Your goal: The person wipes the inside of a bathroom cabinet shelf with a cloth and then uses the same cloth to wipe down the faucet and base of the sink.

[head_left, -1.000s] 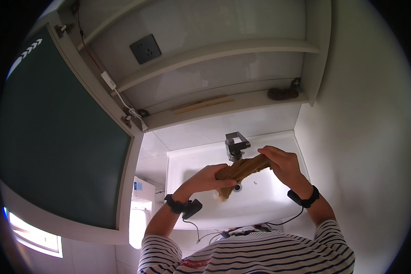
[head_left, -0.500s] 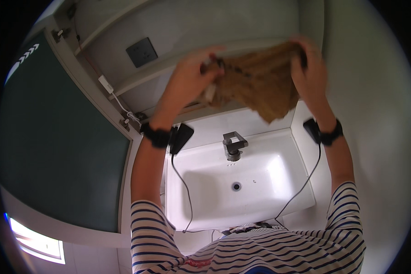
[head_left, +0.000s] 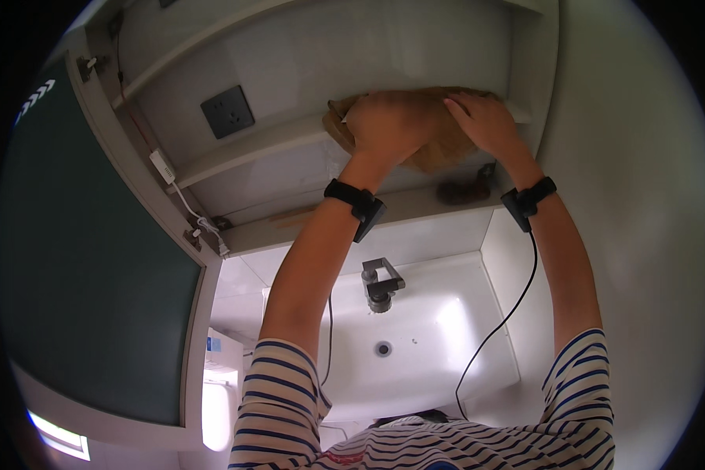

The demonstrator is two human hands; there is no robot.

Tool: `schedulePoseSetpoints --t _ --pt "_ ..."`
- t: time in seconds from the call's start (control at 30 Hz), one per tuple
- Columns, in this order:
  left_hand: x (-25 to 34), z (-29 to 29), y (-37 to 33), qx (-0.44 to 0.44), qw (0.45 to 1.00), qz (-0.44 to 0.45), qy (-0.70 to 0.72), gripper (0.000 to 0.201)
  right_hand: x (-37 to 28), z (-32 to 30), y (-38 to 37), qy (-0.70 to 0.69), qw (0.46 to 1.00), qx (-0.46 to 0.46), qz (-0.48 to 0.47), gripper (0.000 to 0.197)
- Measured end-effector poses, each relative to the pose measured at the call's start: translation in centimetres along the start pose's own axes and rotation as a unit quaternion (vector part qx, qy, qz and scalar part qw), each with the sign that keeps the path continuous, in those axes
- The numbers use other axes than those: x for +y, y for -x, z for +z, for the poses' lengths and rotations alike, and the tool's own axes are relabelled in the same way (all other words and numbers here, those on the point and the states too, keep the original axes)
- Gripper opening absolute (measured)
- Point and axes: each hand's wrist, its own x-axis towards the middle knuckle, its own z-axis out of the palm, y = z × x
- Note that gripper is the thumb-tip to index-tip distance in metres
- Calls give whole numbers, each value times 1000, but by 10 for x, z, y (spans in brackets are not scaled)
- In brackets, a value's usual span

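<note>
Above the sink (head_left: 348, 388), the cabinet (head_left: 399, 205) is seen, its green door (head_left: 110, 251) swung open to the sink's left. The brown cloth (head_left: 439, 155) is seen high above the sink, at a shelf (head_left: 262, 144). It is covered by the left grip (head_left: 392, 125) and, farther right, the right grip (head_left: 482, 124); how tightly either is closed cannot be told. At the sink's back, the tap (head_left: 379, 301) is mounted.

Rumpled brown cloth (head_left: 440, 145) at shelf (head_left: 251, 153)
</note>
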Motion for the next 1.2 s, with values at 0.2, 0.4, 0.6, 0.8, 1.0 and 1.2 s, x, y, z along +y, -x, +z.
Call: schedulePoseSetpoints --t 0.2,0.4,0.6,0.8,1.0,1.2 --pt "-28 14 11 108 993 39 32 33 -15 22 -5 59 993 99 -16 38" --pt "-89 -28 40 49 996 -63 31 29 -94 48 -24 32 991 122 -51 35" --pt "-178 -66 84 36 992 -122 -20 26 -215 88 -53 8 992 103 -67 36" --pt "-234 -85 114 60 989 -118 -68 24 -309 123 -71 -22 959 199 -199 26" --pt "-251 -88 124 50 987 -102 -110 24 -326 130 -75 -6 958 187 -218 29" --pt "-256 -86 131 0 965 -88 -248 22 -329 119 -74 -63 983 53 -161 33"
